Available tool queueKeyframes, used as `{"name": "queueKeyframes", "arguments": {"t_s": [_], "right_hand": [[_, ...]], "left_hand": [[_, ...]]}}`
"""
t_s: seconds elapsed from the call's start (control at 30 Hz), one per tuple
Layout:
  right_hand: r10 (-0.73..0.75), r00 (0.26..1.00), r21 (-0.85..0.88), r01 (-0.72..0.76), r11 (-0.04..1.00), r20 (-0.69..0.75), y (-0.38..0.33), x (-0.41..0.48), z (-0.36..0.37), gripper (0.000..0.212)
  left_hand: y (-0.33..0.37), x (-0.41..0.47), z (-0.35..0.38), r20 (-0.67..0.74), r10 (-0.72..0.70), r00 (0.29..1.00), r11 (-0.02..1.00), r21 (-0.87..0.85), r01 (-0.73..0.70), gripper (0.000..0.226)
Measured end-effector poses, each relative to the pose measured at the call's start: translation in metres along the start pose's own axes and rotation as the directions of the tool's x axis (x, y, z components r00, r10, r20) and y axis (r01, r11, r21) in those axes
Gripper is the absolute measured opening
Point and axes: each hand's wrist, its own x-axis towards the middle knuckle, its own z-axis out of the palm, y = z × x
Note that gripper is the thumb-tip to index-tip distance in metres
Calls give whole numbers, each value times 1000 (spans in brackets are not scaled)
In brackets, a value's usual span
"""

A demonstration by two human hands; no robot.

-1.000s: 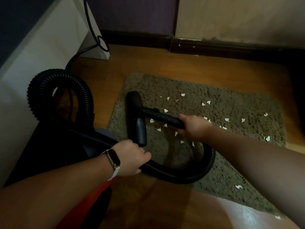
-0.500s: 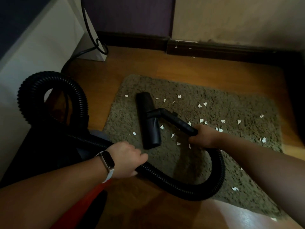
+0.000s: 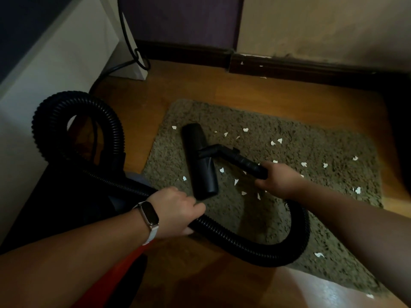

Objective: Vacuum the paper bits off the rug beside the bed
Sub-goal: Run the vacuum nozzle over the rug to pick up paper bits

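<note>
A shaggy olive rug lies on the wooden floor, strewn with several white paper bits. The black vacuum floor head rests flat on the rug's left part. My right hand grips the black wand handle behind the head. My left hand, with a watch on the wrist, grips the black ribbed hose, which loops across the rug's near side and back up at the left.
The white bed side fills the left. The vacuum body, dark with a red part, sits below it. A black power cord hangs by the bed corner. Dark skirting runs along the far wall.
The floor head has slid right across the rug, away from its left edge, uncovering bits to its left. My right hand moved right with the wand; my left hand stays on the hose.
</note>
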Motion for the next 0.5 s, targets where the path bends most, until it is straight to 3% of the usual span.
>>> {"name": "queueKeyframes", "arguments": {"t_s": [0.13,0.23,0.37,0.5], "right_hand": [[-54,999,-64,54,996,4,-11,7,-1,22],[-95,995,-57,96,994,19,-20,12,-1,25],[-123,992,-52,125,991,37,-24,17,-4,28],[-157,987,-246,159,956,29,-24,20,-5,38]], "left_hand": [[3,2,-12,123,-210,970,977,2,211,47],[-4,1,-16,104,-248,963,969,29,246,53],[-13,-1,-7,-168,-125,978,992,-58,116,59],[-2,3,-1,-250,-155,956,981,-154,119,65]]}}
